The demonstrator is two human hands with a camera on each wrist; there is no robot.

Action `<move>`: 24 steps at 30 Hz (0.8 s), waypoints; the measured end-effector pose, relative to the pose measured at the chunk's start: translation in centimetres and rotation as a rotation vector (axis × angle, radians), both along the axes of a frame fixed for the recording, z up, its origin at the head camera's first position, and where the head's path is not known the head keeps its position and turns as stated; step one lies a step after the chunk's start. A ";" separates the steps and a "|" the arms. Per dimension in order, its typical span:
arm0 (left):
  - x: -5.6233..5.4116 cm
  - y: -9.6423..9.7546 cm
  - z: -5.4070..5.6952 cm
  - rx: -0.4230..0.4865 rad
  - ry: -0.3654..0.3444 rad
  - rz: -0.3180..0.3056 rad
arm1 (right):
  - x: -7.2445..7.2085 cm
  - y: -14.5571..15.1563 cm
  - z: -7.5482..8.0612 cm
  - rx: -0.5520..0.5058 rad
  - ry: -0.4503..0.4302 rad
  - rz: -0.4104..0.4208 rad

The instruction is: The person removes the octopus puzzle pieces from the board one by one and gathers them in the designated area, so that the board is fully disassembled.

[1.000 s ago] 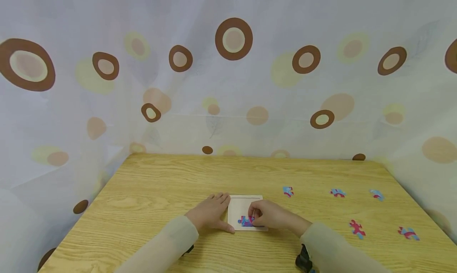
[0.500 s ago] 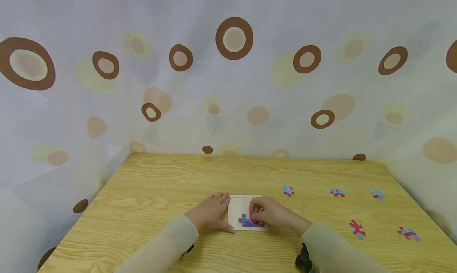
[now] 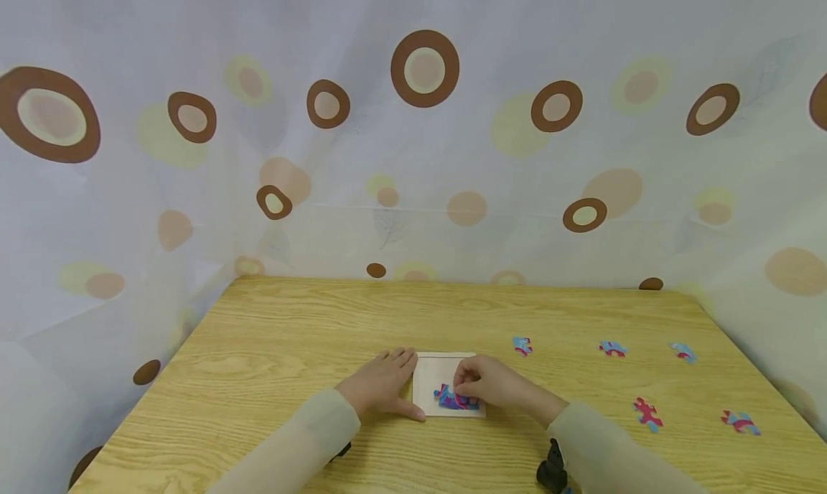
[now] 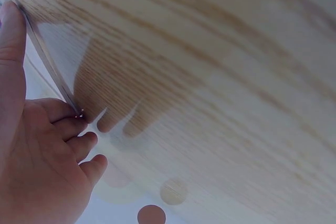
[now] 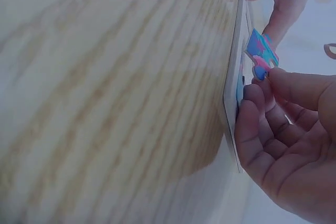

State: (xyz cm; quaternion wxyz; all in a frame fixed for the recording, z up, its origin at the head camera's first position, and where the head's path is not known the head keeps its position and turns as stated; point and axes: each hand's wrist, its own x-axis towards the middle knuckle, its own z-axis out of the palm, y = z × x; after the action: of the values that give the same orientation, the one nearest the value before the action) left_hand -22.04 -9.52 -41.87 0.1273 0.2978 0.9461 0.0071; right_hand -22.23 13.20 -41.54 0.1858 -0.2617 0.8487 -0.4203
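A pale square puzzle board (image 3: 429, 372) lies on the wooden table. My left hand (image 3: 382, 385) rests along its left side, fingers spread and thumb at the near left corner. In the left wrist view, that hand's fingertips (image 4: 79, 124) touch the board's edge. My right hand (image 3: 487, 385) pinches a blue and pink jigsaw piece (image 5: 261, 51) between thumb and fingers. The right wrist view shows this piece tilted up off the board. Some colour shows on the board beneath it, mostly hidden by the fingers.
To the right, several loose jigsaw pieces lie apart: one near the board (image 3: 522, 346), others farther off (image 3: 611, 348) (image 3: 682, 352), plus a red one (image 3: 647, 413) and a red-blue one (image 3: 739, 421). A patterned curtain (image 3: 413, 164) surrounds the table's (image 3: 291, 322) back and sides.
My right hand has risen slightly and shifted a little right, and the pinched jigsaw piece has moved and tilted with it. The left hand has stayed in place.
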 end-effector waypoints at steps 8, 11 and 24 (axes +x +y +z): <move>0.0 0.1 0.2 -0.020 0.004 -0.013 | 0.0 2.0 1.0 -0.052 -0.045 0.011; 0.0 0.1 0.2 -0.030 0.007 -0.018 | 0.2 3.5 1.6 -0.072 -0.055 0.020; 0.1 0.2 0.2 -0.031 0.003 -0.009 | 2.1 14.2 2.2 -0.124 -0.178 0.085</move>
State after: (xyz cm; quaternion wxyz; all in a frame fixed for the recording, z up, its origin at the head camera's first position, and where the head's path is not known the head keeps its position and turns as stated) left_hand -21.97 -9.33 -41.67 0.1305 0.3001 0.9449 -0.0087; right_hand -20.11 27.37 -39.32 0.2614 -0.2703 0.7894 -0.4852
